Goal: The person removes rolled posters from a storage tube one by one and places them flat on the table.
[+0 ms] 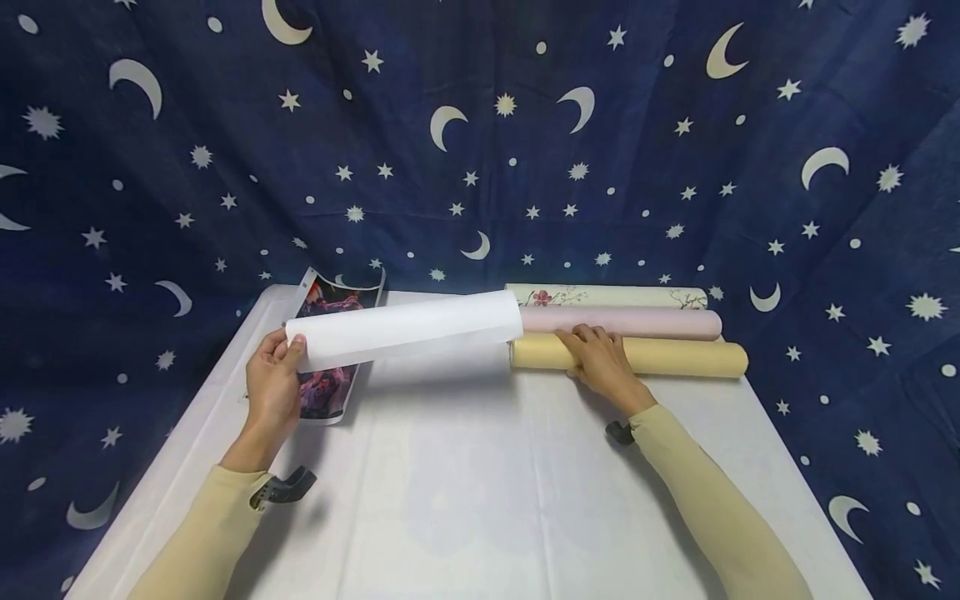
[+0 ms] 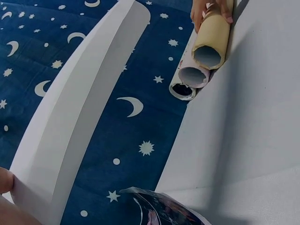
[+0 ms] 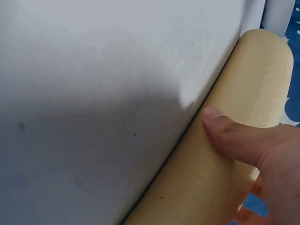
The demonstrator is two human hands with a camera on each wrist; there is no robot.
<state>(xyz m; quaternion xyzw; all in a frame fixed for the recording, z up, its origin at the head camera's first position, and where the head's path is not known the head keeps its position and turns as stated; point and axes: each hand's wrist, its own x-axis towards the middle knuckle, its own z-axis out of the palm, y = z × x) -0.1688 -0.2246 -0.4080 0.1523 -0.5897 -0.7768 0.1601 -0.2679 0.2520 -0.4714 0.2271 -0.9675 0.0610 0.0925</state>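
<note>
The smooth white rolled sheet, apparently paper [image 1: 405,329], is up off the white cloth-covered table [image 1: 457,500], slanting across the far side, its right end near the left ends of 3 rolls that lie side by side. It looks light and springy rather than rigid, probably easy to crease or dent; a loose pinch at the rim seems enough, while support near the middle would likely steady it better. The left hand [image 1: 273,387] pinches its left end, thumb in front and fingers behind, with only the sheet's thickness seeming to part them.

The right hand [image 1: 603,365] grips the yellow hollow wallpaper-like roll [image 1: 686,357], nearest of the 3, left of its middle. Its thumb presses the near side and its fingers wrap over the far side, spread about as wide as the roll. That roll looks stiffer and heavier, slightly slick, best held around its middle. Behind it lie the pale pink roll [image 1: 652,322] and the cream roll with printed blossoms [image 1: 622,297].
</note>
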